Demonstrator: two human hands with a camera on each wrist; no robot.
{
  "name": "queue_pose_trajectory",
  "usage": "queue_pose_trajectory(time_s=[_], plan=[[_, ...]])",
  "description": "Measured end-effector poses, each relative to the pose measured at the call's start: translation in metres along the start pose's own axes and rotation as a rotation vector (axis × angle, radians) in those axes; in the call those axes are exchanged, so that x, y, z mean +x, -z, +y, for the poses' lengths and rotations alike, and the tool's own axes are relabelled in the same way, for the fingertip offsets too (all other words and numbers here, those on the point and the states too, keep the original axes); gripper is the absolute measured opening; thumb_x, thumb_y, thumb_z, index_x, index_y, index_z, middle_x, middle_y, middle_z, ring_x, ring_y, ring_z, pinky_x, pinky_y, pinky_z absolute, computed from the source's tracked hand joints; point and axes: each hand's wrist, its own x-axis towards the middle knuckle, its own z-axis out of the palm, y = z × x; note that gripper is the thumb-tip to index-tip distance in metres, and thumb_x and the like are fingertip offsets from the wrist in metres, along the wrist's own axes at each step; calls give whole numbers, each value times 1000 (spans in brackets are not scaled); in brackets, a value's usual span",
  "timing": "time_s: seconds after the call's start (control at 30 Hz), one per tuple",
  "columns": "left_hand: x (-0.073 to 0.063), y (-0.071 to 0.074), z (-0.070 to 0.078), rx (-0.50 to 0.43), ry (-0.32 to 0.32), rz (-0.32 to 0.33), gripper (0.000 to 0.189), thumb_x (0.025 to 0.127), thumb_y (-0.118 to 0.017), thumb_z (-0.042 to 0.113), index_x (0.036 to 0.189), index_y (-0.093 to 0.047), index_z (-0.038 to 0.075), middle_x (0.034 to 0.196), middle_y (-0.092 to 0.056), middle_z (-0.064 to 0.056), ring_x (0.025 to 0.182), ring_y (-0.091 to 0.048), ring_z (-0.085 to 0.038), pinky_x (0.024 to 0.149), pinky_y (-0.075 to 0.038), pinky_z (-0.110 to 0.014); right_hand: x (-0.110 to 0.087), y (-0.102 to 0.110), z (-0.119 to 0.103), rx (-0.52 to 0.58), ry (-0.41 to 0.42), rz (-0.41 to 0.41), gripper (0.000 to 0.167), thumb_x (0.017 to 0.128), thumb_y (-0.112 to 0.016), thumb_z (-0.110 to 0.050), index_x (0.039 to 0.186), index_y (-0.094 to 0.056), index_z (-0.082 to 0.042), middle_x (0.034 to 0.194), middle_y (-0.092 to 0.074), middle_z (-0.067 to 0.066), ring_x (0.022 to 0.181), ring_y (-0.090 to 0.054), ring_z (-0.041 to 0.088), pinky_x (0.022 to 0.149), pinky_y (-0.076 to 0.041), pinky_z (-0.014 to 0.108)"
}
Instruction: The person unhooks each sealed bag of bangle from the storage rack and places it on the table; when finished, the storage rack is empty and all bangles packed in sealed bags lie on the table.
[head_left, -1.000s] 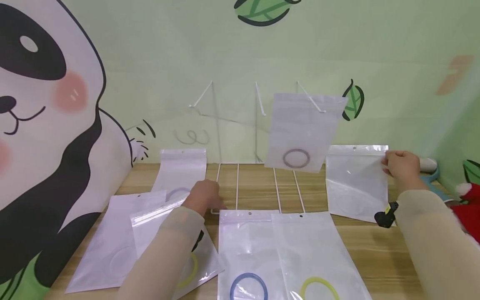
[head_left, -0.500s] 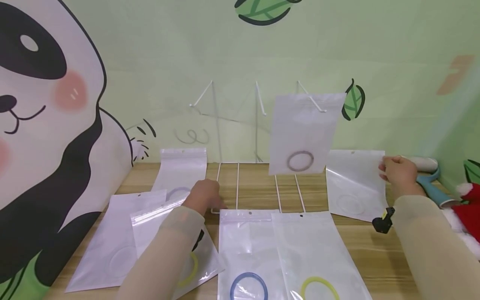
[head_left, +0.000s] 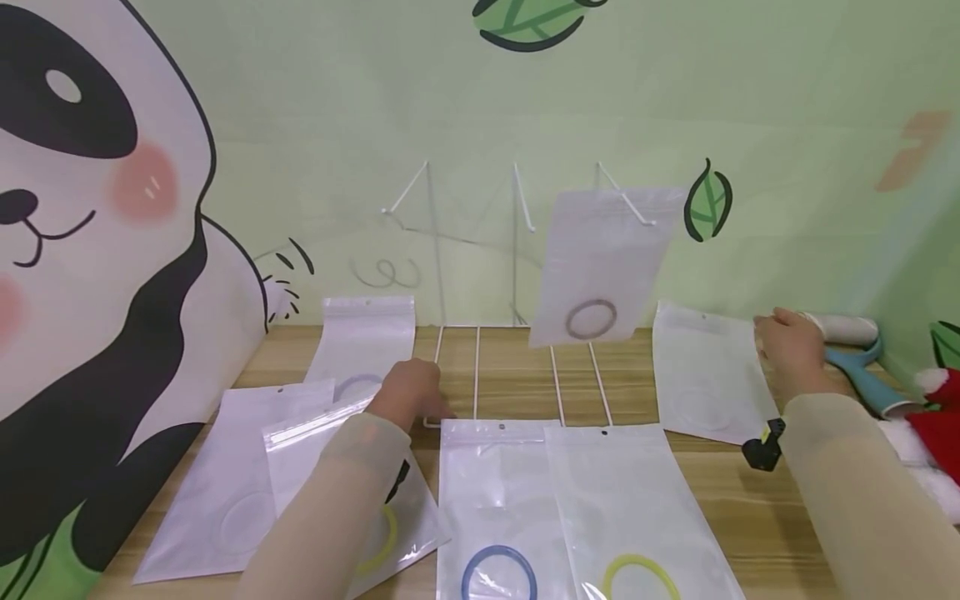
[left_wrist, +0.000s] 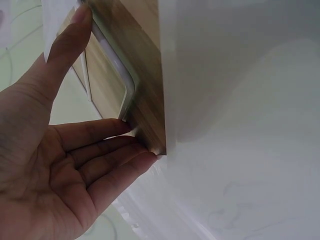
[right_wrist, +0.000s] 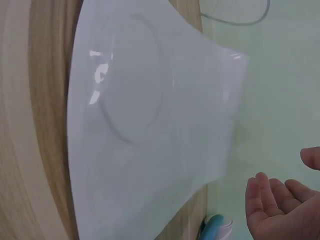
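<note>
My left hand rests by the front left corner of a white wire rack. In the left wrist view its fingers are loosely bent, with the fingertips right at the rack's wire and the thumb apart. My right hand is beside the right edge of a white zip bag at the table's right. The right wrist view shows a gap between this bag and the fingers, which hold nothing. A faint ring shows through the bag. Another zip bag, with a dark ring inside, hangs from the rack's right hook.
Two zip bags lie at front centre, one with a blue ring, one with a yellow ring. Several more bags overlap at the left. A blue-handled lint roller and a red and white plush thing stand at right.
My right hand has let go of the right bag's edge and shifted slightly left; the bag's top has sagged. The hanging bag has swung. My left hand has stayed put.
</note>
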Motion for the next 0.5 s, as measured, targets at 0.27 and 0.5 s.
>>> queue_pose_trajectory(time_s=[0.27,0.5], plan=[[1,0,0,17,2,0,43,74,-85,41,86,-65,5,82,-63,-7,79,-56,-25,84,-51,-39,-10,-19,-40,55,132,-46,64,104,-37,-40,157,-22,-7,161,-22,17,146,-23,36,116,-26,49],[-1,0,0,18,-2,1,42,74,-84,41,85,-64,5,81,-62,-7,79,-56,-25,84,-51,-40,-33,-39,-88,158,326,-49,67,102,-40,-53,154,-33,-12,159,-31,9,145,-29,26,116,-28,43]])
